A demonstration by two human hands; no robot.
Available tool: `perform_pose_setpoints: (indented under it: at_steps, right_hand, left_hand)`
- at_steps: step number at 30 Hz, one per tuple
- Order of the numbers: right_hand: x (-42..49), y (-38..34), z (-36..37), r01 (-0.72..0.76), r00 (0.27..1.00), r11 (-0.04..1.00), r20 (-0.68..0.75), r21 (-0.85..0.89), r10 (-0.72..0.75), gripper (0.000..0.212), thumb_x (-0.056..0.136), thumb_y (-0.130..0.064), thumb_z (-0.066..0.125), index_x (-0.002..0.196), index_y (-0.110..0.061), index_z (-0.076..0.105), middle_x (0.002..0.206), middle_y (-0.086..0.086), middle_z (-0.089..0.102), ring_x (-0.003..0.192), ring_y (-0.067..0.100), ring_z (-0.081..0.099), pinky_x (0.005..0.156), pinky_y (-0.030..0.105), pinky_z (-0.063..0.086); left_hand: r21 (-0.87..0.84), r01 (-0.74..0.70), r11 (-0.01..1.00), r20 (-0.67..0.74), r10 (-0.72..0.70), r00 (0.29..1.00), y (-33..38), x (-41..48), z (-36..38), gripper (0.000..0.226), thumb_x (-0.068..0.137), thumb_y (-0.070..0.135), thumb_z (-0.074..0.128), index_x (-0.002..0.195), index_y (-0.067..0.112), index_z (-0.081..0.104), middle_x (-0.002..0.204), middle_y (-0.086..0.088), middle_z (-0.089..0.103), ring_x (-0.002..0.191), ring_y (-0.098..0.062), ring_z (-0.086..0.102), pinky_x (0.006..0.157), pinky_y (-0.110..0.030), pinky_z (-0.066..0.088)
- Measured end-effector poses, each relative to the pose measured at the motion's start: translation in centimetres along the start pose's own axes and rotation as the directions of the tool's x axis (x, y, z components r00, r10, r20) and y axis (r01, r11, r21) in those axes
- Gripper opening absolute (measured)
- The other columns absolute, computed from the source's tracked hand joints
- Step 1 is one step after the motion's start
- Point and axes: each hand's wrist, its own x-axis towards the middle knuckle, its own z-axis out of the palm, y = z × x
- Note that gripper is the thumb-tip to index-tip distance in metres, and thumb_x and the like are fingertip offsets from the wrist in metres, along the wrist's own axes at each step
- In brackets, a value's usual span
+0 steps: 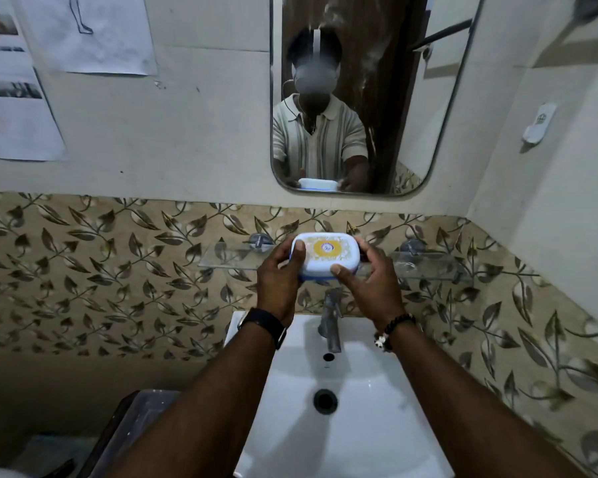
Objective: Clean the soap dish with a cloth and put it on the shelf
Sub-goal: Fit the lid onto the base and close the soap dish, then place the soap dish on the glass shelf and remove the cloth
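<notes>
**Head view: you hold the soap dish at the shelf**

Your left hand and your right hand both grip the small white plastic soap dish, one at each short end. The thumbs lie on the lid and the fingers curl round the sides. The dish is at the clear glass shelf on the leafy wall, above the grey metal tap and the white sink. You cannot tell if it sits on the glass yet.

The dish looks light and hard. Its smooth sides may be slippy, more so if wet, so keep hold at the two ends. It has a lid and a blue edge low down; grip low too, so the lid cannot pop off. The glass may break, so set the dish down softly.

The lid has a round yellow label with a small mark in the middle. The writing is too small to read. No cloth shows here.
</notes>
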Motion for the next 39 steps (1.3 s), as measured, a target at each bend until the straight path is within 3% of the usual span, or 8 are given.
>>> perform_pose_setpoints:
  at_steps: [3, 7, 12, 18, 27, 31, 35, 39]
  right_hand:
    - [3.4, -0.2, -1.2, -0.026, 1.0, 0.995, 0.014, -0.099, 0.027, 0.063, 0.075, -0.046, 0.078, 0.13, -0.022, 0.056, 0.126, -0.001, 0.062, 0.12, 0.024, 0.051, 0.1, 0.046, 0.047]
    - [5.7, 0.5, -1.5, -0.069, 0.998, 0.972, 0.0, -0.224, 0.07, 0.059, 0.075, -0.05, 0.076, 0.128, -0.031, 0.058, 0.114, 0.001, 0.062, 0.118, 0.027, 0.05, 0.097, 0.043, 0.046]
    - [7.4, 2.9, -0.7, -0.099, 0.994, 0.926, 0.003, -0.364, 0.107, 0.051, 0.077, -0.057, 0.069, 0.12, -0.03, 0.061, 0.113, 0.005, 0.065, 0.115, 0.028, 0.052, 0.096, 0.046, 0.044]
    - [8.0, 5.5, 0.5, -0.066, 0.976, 0.77, 0.119, -0.635, 0.182, 0.052, 0.08, -0.067, 0.053, 0.116, -0.03, 0.063, 0.114, 0.001, 0.067, 0.113, 0.025, 0.053, 0.093, 0.04, 0.038]
    - [7.1, 5.6, 0.8, -0.125, 0.972, 0.801, 0.089, -0.585, 0.217, 0.051, 0.086, -0.06, 0.052, 0.119, -0.022, 0.06, 0.123, 0.004, 0.062, 0.117, 0.026, 0.054, 0.099, 0.045, 0.044]
    - [5.8, 5.7, -0.1, -0.125, 0.992, 0.814, -0.061, -0.568, 0.109, 0.037, 0.091, -0.05, 0.053, 0.108, -0.018, 0.061, 0.117, 0.003, 0.065, 0.113, 0.025, 0.053, 0.094, 0.04, 0.044]
    - [3.2, 6.1, -1.8, 0.046, 0.955, 0.834, -0.22, -0.55, -0.197, 0.022, 0.092, -0.03, 0.056, 0.104, -0.013, 0.064, 0.104, 0.008, 0.067, 0.1, 0.031, 0.055, 0.086, 0.041, 0.043]
    - [-0.5, 8.2, -4.3, 0.201, 0.914, 0.714, -0.134, -0.671, -0.383, 0.032, 0.1, -0.032, 0.042, 0.108, -0.009, 0.063, 0.106, 0.01, 0.064, 0.098, 0.029, 0.054, 0.091, 0.041, 0.044]
  left_hand:
    - [0.326, -0.252, 0.911, 0.172, 0.205, 0.964, 0.8, 3.1, 1.3, 0.029, 0.091, 0.026, 0.072, 0.117, 0.014, 0.071, 0.113, -0.01, 0.073, 0.108, -0.029, 0.067, 0.094, -0.05, 0.055]
    - [0.659, -0.29, 0.694, 0.162, 0.245, 0.956, -0.4, 5.8, 1.7, 0.043, 0.082, 0.041, 0.078, 0.12, 0.021, 0.07, 0.114, -0.007, 0.066, 0.11, -0.024, 0.059, 0.097, -0.043, 0.049]
    - [0.842, -0.285, 0.459, 0.189, 0.244, 0.951, -1.8, 7.2, 2.2, 0.062, 0.073, 0.072, 0.058, 0.112, 0.025, 0.073, 0.109, 0.003, 0.075, 0.102, -0.018, 0.067, 0.085, -0.033, 0.052]
    - [0.953, -0.3, 0.05, 0.286, 0.183, 0.941, -3.9, 8.5, 1.3, 0.072, 0.077, 0.08, 0.038, 0.114, 0.028, 0.071, 0.1, -0.002, 0.077, 0.092, -0.023, 0.068, 0.081, -0.036, 0.052]
    - [0.953, -0.281, 0.114, 0.256, 0.193, 0.947, -4.8, 8.3, 0.7, 0.077, 0.078, 0.082, 0.036, 0.116, 0.024, 0.069, 0.101, -0.003, 0.077, 0.091, -0.024, 0.069, 0.083, -0.038, 0.052]
    - [0.937, -0.331, 0.114, 0.288, 0.287, 0.914, -5.1, 7.0, 0.5, 0.068, 0.083, 0.069, 0.051, 0.122, 0.014, 0.063, 0.115, -0.009, 0.07, 0.105, -0.03, 0.063, 0.087, -0.042, 0.049]
    - [0.807, -0.58, 0.109, 0.471, 0.474, 0.744, -6.3, 4.4, 1.1, 0.045, 0.091, 0.045, 0.064, 0.12, 0.01, 0.068, 0.116, -0.009, 0.07, 0.107, -0.031, 0.059, 0.086, -0.039, 0.047]
    - [0.569, -0.821, 0.051, 0.703, 0.487, 0.518, -8.9, 0.8, 3.8, 0.034, 0.094, 0.03, 0.064, 0.119, 0.007, 0.07, 0.114, -0.011, 0.071, 0.099, -0.034, 0.063, 0.079, -0.041, 0.051]
